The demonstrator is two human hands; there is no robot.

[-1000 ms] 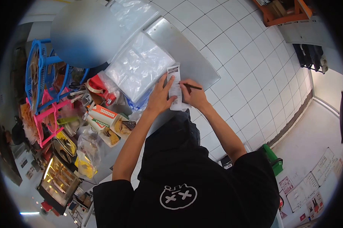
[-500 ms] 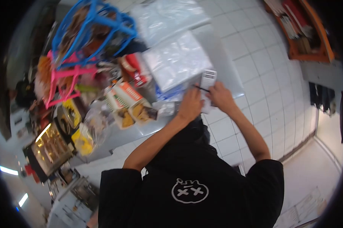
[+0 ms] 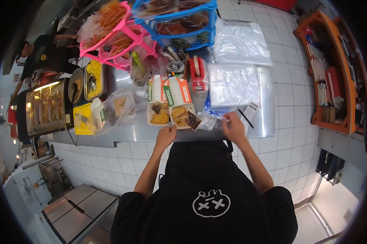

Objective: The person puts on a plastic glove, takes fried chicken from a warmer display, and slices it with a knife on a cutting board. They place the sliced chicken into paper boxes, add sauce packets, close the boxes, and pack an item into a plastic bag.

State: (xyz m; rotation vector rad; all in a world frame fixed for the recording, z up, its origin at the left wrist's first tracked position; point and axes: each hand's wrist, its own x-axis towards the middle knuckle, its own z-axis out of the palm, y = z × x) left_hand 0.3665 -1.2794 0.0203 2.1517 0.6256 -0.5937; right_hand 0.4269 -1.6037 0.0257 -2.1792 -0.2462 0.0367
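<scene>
At the upper left we see a co-worker [image 3: 43, 53] in a dark shirt whose chest lettering we cannot read. Below is a lit display case [image 3: 45, 106]; rightward come a metal tray [image 3: 94, 79] of yellow food and a clear bag [image 3: 120, 105]. At the upper centre stand a pink basket [image 3: 104, 55] and a blue basket [image 3: 179, 33]. Near the centre, 2 open food boxes [image 3: 176, 90] sit side by side, holding breaded pieces; their orange and green panels bear white print too small for us to read. A dark sauce packet [image 3: 194, 120] lies at the right box's corner. Our left hand [image 3: 165, 137] is curled just below the boxes; we cannot tell whether it touches them. Our right hand [image 3: 234, 127] has its fingers bent beside a small clear bag [image 3: 207, 121]; whether it pinches anything, we cannot tell. Further right lie a black pen [image 3: 246, 118] and a receipt [image 3: 251, 111], its lines illegible to us.
</scene>
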